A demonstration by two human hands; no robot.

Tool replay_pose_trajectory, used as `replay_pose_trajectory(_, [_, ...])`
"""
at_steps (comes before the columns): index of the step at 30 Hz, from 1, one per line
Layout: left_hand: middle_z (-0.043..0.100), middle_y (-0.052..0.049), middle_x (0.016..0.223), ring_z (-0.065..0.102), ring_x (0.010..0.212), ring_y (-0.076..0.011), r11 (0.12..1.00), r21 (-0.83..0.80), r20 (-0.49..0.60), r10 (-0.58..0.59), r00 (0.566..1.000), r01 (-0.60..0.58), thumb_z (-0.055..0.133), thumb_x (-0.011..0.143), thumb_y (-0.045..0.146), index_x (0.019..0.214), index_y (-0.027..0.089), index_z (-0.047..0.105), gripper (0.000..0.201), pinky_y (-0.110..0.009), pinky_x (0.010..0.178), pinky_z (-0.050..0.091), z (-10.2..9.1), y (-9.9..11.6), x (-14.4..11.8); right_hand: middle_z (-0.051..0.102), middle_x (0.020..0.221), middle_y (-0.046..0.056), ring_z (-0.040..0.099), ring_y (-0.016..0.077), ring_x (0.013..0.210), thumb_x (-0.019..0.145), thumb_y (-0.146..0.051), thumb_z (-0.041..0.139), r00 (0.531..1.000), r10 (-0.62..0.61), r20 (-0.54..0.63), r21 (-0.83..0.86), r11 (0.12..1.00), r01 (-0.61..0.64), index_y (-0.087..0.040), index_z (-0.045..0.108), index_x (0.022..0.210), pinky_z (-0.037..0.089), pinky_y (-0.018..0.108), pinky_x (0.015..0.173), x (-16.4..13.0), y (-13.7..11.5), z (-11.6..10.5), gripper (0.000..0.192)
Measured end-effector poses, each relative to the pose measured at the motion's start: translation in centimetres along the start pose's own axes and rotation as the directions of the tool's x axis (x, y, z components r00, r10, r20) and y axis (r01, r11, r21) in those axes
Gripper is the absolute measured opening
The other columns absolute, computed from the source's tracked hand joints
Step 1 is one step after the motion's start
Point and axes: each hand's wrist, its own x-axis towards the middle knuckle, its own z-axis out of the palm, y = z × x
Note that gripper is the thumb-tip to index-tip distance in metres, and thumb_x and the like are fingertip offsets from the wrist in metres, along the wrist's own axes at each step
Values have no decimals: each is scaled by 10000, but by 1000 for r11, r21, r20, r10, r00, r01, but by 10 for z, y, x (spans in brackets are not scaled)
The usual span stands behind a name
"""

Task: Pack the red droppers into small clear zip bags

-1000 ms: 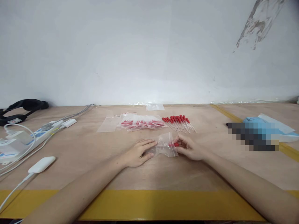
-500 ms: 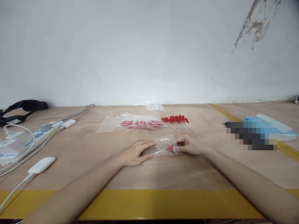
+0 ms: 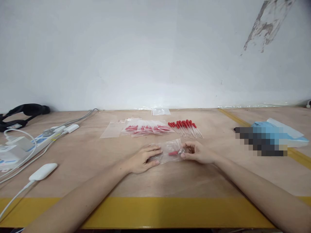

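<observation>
A clear plastic zip bag (image 3: 167, 147) lies on the table between my hands, with a dropper inside it. The dropper's red rubber bulb (image 3: 173, 153) shows through the film near the bag's right end; its glass tube points left and is hard to make out. My left hand (image 3: 144, 158) holds down the left end of the bag, thumb and fingers on either side of it. At the right end, the thumb and fingertips of my right hand (image 3: 195, 152) grip the bag's edge. Loose red-topped droppers (image 3: 186, 124) and filled bags (image 3: 147, 127) lie beyond.
A flat bag (image 3: 110, 129) lies left of the filled ones, another small bag (image 3: 161, 111) near the wall. At left are a power strip (image 3: 36, 145), a white charging case (image 3: 43, 172) and a black strap (image 3: 26, 111). Blue packaging (image 3: 274, 131) and a blurred dark object (image 3: 259, 140) are right.
The dropper has slid left, deeper into the bag. My right fingers have come off the red bulb and now hold the bag's edge. My left hand has barely moved.
</observation>
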Motion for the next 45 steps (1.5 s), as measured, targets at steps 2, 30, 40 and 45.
replay_pose_trajectory(2, [357, -73, 1366, 310, 1265, -214, 1000, 12, 7, -11, 1000, 11, 436, 874, 408, 1294, 230, 396, 458, -413, 1053, 234, 0, 0, 0, 448, 494, -74, 365, 51, 415, 642, -469, 645, 995, 101, -9, 120, 988, -100, -166, 518, 764, 264, 181, 412, 1, 3, 6, 350])
replay_pose_trajectory(30, [504, -78, 1208, 456, 1121, -207, 996, -87, -94, 22, 995, -30, 447, 872, 325, 1184, 215, 510, 337, -376, 960, 367, 0, 4, 0, 608, 900, 202, 601, 276, 800, 657, -187, 597, 765, 179, -619, -496, 666, -557, -69, 476, 1023, 408, 292, 595, 119, 18, -31, 403])
replay_pose_trajectory(40, [500, -75, 1207, 443, 1136, -201, 997, -79, -90, 10, 996, -18, 439, 879, 325, 1175, 216, 521, 326, -373, 975, 356, 0, 4, 1, 455, 538, -72, 488, 128, 410, 717, -176, 494, 821, 192, -538, 68, 980, -185, -178, 53, 1305, 443, 256, 419, 35, 11, -37, 735])
replay_pose_trajectory(45, [502, -68, 1209, 449, 1133, -198, 996, -84, -97, 10, 995, -18, 452, 874, 328, 1175, 222, 519, 326, -363, 975, 358, 1, 3, 2, 480, 624, -80, 547, 105, 464, 675, -152, 545, 723, 335, -604, 449, 893, -38, -261, 208, 1105, 508, 260, 458, 16, 21, -7, 558])
